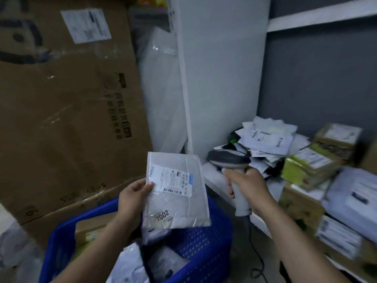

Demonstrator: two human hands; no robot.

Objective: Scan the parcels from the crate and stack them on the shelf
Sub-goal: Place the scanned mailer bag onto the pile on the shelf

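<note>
My left hand [133, 198] holds a flat grey mailer parcel [179, 203] by its left edge, thumb on the white shipping label [171, 179]. The parcel is upright above the blue plastic crate [206, 248], label facing me, with a "7002" sticker low on it. My right hand [247, 185] grips the handle of a grey barcode scanner [229, 159], whose dark head sits just right of the parcel's top corner. More bagged parcels [163, 262] lie in the crate.
The white shelf [214, 176] at right carries a heap of mailers [265, 139] and stacked cardboard boxes [312, 166]. A large cardboard box [67, 111] leans at left behind the crate. A white upright panel [220, 74] stands in the middle. The scanner cable [256, 254] hangs down.
</note>
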